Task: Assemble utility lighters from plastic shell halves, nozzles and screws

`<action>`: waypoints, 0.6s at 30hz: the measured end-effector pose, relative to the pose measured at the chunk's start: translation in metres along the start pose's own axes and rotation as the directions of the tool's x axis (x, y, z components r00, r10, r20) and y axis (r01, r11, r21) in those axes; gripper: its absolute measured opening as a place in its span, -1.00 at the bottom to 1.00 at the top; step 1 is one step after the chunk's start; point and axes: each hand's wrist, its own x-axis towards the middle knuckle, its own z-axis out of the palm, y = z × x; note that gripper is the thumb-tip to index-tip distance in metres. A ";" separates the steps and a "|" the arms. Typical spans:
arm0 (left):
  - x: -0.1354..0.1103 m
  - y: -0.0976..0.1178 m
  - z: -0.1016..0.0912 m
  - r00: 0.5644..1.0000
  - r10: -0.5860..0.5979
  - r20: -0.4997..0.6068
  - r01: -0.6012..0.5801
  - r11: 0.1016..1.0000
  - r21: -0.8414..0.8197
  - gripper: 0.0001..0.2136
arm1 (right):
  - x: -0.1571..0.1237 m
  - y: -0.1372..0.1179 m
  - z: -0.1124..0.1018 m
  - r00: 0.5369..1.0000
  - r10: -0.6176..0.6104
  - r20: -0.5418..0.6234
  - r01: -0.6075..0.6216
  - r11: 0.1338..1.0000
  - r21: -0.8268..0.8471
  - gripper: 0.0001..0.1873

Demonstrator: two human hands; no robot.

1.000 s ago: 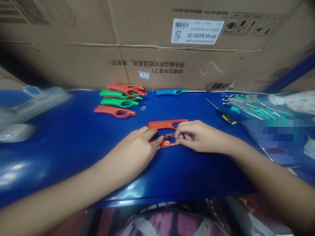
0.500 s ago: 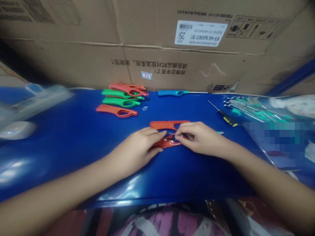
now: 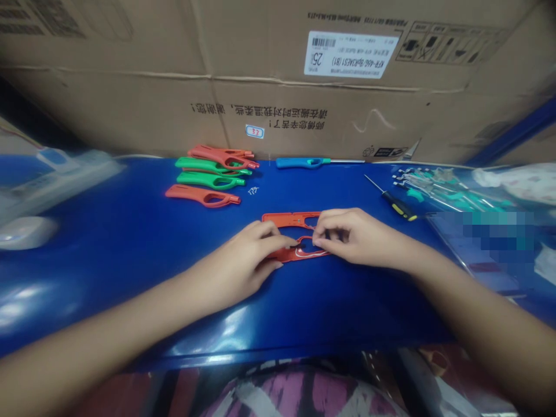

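Note:
Two orange lighter casing halves lie open-side up in front of me. My left hand (image 3: 254, 255) is closed around the left end of the nearer casing half (image 3: 286, 253), with a fingertip on a small dark part inside it. A white wire (image 3: 310, 253) curves along this half beside the handle opening. My right hand (image 3: 351, 234) is pinched over the opening and covers the right end of the nearer half; what lies between its fingertips is hidden. Just behind is the other casing half (image 3: 282, 220), its right end also covered by my right hand.
Several orange and green lighter handles (image 3: 208, 180) lie at the back left, beside small screws (image 3: 253, 190). A blue lighter (image 3: 302, 163) rests against the cardboard box (image 3: 260, 92). On the right are a screwdriver (image 3: 397, 205), metal rods with green parts (image 3: 452, 194) and a tablet-like slab (image 3: 478, 255).
My left fingertip has moved right onto the dark part in the nearer casing half. A thin piece seen at my right fingertips no longer shows. The view has shifted slightly.

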 end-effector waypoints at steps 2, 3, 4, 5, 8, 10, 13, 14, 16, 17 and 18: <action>0.000 0.001 -0.001 1.000 0.006 0.014 -0.006 1.000 -0.021 -0.69 | -0.001 0.000 -0.004 0.997 -0.027 0.075 0.027 1.000 0.002 -0.90; 0.000 0.002 -0.001 1.000 0.014 0.016 -0.014 1.000 -0.023 -0.69 | -0.002 0.000 -0.005 0.994 -0.040 0.102 0.040 0.999 0.006 -0.89; -0.001 0.002 -0.001 1.000 0.022 0.015 -0.021 1.000 -0.018 -0.69 | -0.002 0.000 -0.007 0.992 -0.047 0.120 0.047 0.999 0.010 -0.87; -0.001 0.002 0.000 1.000 0.027 0.013 -0.027 1.000 -0.007 -0.69 | -0.002 -0.001 -0.008 0.990 -0.046 0.132 0.045 0.999 0.011 -0.87; -0.002 0.001 0.002 0.999 0.035 0.007 -0.035 0.999 0.029 -0.67 | -0.002 -0.003 -0.011 0.986 -0.025 0.166 0.023 1.000 0.012 -0.88; -0.002 0.000 0.003 0.999 0.043 0.006 -0.043 0.998 0.051 -0.68 | -0.003 -0.004 -0.013 0.984 -0.013 0.180 0.012 1.000 0.010 -0.89; -0.002 -0.001 0.002 0.998 0.061 0.016 -0.062 0.995 0.073 -0.68 | -0.003 -0.004 -0.013 0.984 -0.008 0.180 0.008 1.000 0.000 -0.89; -0.002 -0.001 0.001 0.998 0.065 0.024 -0.067 0.995 0.078 -0.68 | -0.004 -0.004 -0.012 0.984 -0.009 0.177 0.010 1.000 -0.006 -0.89; -0.001 0.000 0.001 0.997 0.073 0.037 -0.076 0.993 0.086 -0.67 | -0.004 -0.003 -0.011 0.985 -0.017 0.171 0.020 1.000 -0.017 -0.88; -0.001 0.000 0.000 0.996 0.077 0.041 -0.080 0.993 0.091 -0.66 | -0.004 -0.003 -0.011 0.985 -0.021 0.168 0.025 0.999 -0.020 -0.88; -0.001 0.000 0.000 0.996 0.079 0.044 -0.083 0.992 0.094 -0.65 | -0.004 -0.002 -0.010 0.986 -0.027 0.165 0.031 0.999 -0.021 -0.88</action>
